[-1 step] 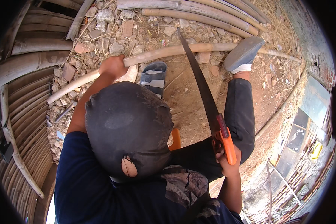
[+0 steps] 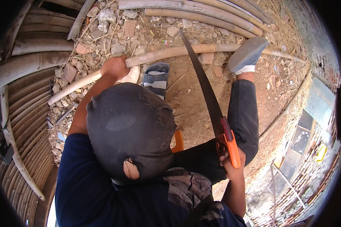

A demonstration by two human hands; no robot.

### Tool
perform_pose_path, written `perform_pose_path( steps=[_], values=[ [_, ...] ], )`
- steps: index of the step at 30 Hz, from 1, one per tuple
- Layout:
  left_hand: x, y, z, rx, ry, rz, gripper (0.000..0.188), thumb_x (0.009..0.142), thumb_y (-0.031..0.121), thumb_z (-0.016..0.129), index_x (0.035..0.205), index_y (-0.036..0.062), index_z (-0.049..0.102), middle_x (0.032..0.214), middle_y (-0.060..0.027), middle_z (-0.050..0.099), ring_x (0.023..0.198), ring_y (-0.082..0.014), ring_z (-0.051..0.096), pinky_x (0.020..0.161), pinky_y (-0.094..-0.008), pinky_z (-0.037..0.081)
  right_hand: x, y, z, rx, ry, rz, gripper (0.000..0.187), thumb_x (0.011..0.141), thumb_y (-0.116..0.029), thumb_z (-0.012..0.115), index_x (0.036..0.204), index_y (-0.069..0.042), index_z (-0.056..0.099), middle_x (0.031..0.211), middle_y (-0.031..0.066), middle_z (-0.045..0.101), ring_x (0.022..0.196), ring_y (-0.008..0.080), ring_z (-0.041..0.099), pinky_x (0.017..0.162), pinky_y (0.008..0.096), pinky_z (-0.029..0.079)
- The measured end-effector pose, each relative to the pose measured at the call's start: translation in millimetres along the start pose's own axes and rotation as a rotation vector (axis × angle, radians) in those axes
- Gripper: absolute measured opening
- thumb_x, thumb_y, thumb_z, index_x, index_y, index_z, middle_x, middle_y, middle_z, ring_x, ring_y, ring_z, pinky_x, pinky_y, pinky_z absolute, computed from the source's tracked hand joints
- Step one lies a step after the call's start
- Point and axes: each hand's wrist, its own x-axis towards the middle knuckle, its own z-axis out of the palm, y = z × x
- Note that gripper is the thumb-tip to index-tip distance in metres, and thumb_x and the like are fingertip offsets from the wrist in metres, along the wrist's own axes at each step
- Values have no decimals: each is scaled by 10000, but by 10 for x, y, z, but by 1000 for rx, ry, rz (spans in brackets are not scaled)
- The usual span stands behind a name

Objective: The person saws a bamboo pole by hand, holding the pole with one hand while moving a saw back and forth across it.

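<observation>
My left hand (image 2: 115, 68) is wrapped round a long bamboo pole (image 2: 155, 56) that runs across the ground from left to right. In my right hand (image 2: 233, 164) is a handsaw (image 2: 205, 89), gripped by its orange handle. Its dark blade points away from me, and the tip reaches past the pole in view. Whether the teeth touch the bamboo I cannot tell. A sandalled foot (image 2: 248, 55) on the right overlaps the pole. A big rounded shape in dark cloth (image 2: 130, 125), with a small hole, covers the middle.
More bamboo poles (image 2: 201, 19) lie at the far side. Stones and broken brick (image 2: 107, 16) litter the ground there. On the left stands a slatted bamboo structure (image 2: 26, 102); on the right, a brick wall (image 2: 307, 189). A dark sandal (image 2: 156, 77) sits just past the rounded cloth, near an orange object (image 2: 177, 142).
</observation>
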Motion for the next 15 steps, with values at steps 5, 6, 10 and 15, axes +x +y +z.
perform_pose_path(
  steps=[5, 6, 10, 15],
  values=[
    [13, 8, 12, 5, -11, 2, 398, 874, 353, 656, 1215, 151, 692, 1084, -159, 759, 1027, -343, 732, 913, -474, 584, -36, 19, -65, 0, 4, 0, 143, 794, -33, 697, 884, -24, 586, 807, 9, 589, 729, 104, 546, 709, 270, 460],
    [11, 14, 9, 7, -14, -4, 398, 874, 352, 658, 1217, 151, 691, 1084, -158, 759, 1027, -343, 732, 913, -474, 584, -19, 26, -71, -9, -7, -20, 142, 796, -31, 697, 885, -23, 587, 806, 8, 589, 727, 103, 547, 705, 271, 460],
    [11, 23, 16, 9, -9, -9, 399, 876, 345, 661, 1221, 145, 686, 1083, -155, 759, 1027, -342, 732, 914, -470, 582, 164, -60, 59, -64, 4, 48, 140, 801, -26, 691, 913, -19, 608, 788, 7, 582, 702, 105, 548, 686, 274, 462],
    [33, -10, 36, -7, -8, 0, 394, 873, 332, 661, 1216, 140, 685, 1084, -157, 759, 1027, -350, 734, 908, -477, 586, 166, -12, 160, -149, -21, -41, 183, 793, -31, 686, 966, -7, 636, 764, 13, 571, 680, 113, 555, 687, 277, 471]
  ],
)
